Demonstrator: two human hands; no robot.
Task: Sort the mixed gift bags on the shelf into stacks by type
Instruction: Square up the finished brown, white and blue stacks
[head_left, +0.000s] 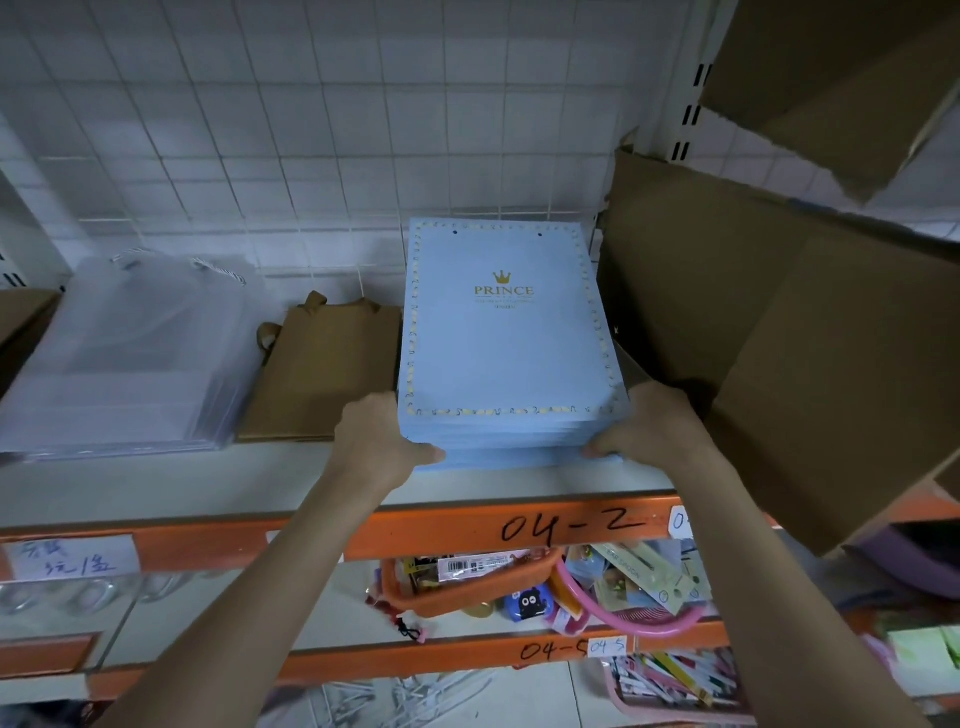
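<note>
Light blue gift bag stack (506, 358) lying flat on shelf (234, 483), "PRINCE" and gold crown printed on top bag, pale scalloped border running round face, near edge sitting close to shelf front. Brown paper bags (322, 374) lying flat just left of blue stack, folded handles pointing toward wall. Translucent white bags (130, 358) lying flat further left of blue stack, cord handles showing at far end.

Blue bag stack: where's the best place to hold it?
Probably at the two near corners, from the front, as the left hand and right hand do. The blue bag stack lies flat, hemmed in by brown bags and cardboard.
</note>
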